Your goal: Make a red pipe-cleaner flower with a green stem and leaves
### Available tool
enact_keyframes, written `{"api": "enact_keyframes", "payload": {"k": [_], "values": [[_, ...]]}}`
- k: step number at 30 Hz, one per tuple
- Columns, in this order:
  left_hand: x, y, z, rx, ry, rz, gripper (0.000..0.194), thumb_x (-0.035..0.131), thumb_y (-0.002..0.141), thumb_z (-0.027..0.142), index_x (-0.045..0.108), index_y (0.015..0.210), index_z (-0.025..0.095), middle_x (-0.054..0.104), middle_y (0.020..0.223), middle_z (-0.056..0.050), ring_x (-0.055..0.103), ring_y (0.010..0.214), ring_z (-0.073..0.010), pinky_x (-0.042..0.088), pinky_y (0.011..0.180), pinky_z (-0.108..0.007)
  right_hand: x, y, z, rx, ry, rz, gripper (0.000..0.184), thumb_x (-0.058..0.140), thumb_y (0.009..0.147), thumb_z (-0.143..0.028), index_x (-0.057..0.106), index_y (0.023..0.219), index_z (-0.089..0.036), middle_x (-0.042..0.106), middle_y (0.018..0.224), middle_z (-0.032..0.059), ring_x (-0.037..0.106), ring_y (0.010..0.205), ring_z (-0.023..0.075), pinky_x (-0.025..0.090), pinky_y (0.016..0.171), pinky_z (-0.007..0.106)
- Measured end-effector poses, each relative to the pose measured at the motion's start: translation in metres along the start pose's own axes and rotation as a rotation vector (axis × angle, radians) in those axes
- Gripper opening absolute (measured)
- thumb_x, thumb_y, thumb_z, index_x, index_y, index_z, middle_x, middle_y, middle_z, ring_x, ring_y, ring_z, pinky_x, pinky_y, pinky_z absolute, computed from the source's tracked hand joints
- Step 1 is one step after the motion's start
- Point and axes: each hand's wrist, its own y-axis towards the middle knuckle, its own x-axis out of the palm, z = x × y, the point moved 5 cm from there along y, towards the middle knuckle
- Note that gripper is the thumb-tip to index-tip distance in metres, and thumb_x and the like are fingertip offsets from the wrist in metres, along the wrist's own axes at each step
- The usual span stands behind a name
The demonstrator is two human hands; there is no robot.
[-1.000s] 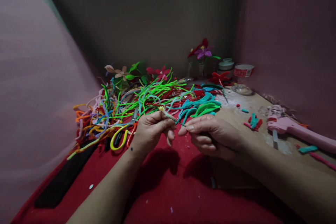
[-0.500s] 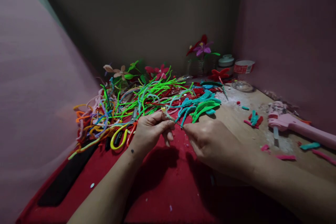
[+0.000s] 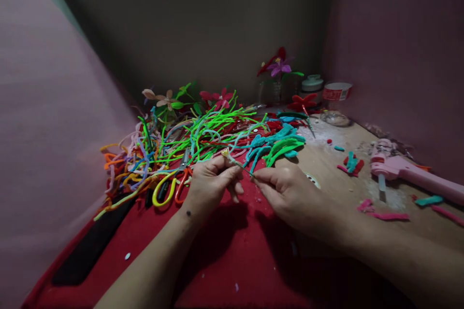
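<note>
A thin stem [image 3: 246, 170] with a small yellow tip [image 3: 225, 153] runs between my two hands above the red cloth [image 3: 232, 251]. Thumb and fingers of my left hand [image 3: 213, 181] pinch it just below the yellow tip. At the lower end, my right hand [image 3: 286, 193] is closed on the stem between thumb and forefinger. Beside my left hand lie scissors [image 3: 165, 194] with one yellow and one orange handle. Just beyond both hands are green fuzzy leaf shapes [image 3: 284, 149] and teal fuzzy pieces [image 3: 266, 145].
Bright green pipe cleaners [image 3: 213, 128] and other colours heap up behind. Finished flowers [image 3: 279, 66] stand at the back near a lidded jar [image 3: 312, 88] and a tub [image 3: 337, 91]. To the right lies a pink glue gun [image 3: 402, 169]; a black flat strip [image 3: 90, 246] lies left.
My right hand has turned slightly and its fingers have shifted on the stem, uncovering a round white piece behind it. My left hand has moved a little to the right.
</note>
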Motion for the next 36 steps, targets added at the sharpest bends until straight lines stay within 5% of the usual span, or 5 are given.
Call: {"api": "enact_keyframes", "payload": {"k": [5,12,19,28,36], "values": [[0.003,-0.001,0.000,-0.016,-0.042,-0.012,0.015,0.059,0.074,0.022,0.058,0.063,0.011,0.061,0.046,-0.001,0.054,0.033,-0.0123,0.044,0.035,-0.021,0.000,-0.003,-0.004,-0.096,-0.175,0.045,0.019,0.044,0.076,-0.016,0.058,0.063,-0.016,0.041,0.052,-0.0005,0.033,0.055,0.0118,0.020,0.053,0.027],[0.000,0.003,0.000,0.013,-0.074,-0.137,0.013,0.059,0.075,0.023,0.061,0.070,0.011,0.059,0.046,-0.001,0.054,0.034,-0.0130,0.045,0.034,-0.023,0.000,0.012,0.009,0.083,0.393,-0.218,0.024,0.047,0.080,-0.022,0.060,0.062,-0.013,0.036,0.052,-0.0039,0.032,0.050,0.0072,0.028,0.051,0.021],[0.000,0.000,0.007,0.051,-0.116,-0.252,0.015,0.055,0.079,0.023,0.060,0.072,0.011,0.061,0.051,-0.003,0.056,0.037,-0.0124,0.047,0.038,-0.021,-0.005,0.014,0.012,0.298,0.488,-0.315,0.019,0.053,0.076,-0.026,0.063,0.067,-0.012,0.030,0.046,-0.0066,0.023,0.043,0.0058,0.017,0.042,0.022],[0.003,0.005,-0.001,0.019,-0.414,-0.343,0.021,0.050,0.082,0.026,0.063,0.083,0.010,0.064,0.069,-0.006,0.059,0.044,-0.0134,0.050,0.035,-0.025,-0.003,0.012,0.008,-0.019,0.320,-0.192,0.026,0.044,0.081,-0.021,0.065,0.067,-0.013,0.043,0.055,-0.0027,0.036,0.054,0.0081,0.031,0.053,0.021],[0.005,0.006,-0.004,-0.008,-0.483,-0.390,0.023,0.051,0.082,0.028,0.062,0.077,0.009,0.063,0.067,-0.005,0.057,0.040,-0.0114,0.048,0.031,-0.022,-0.004,0.008,0.004,-0.063,0.289,-0.182,0.025,0.046,0.080,-0.020,0.068,0.074,-0.013,0.045,0.053,-0.0030,0.037,0.052,0.0081,0.030,0.051,0.021]]}}
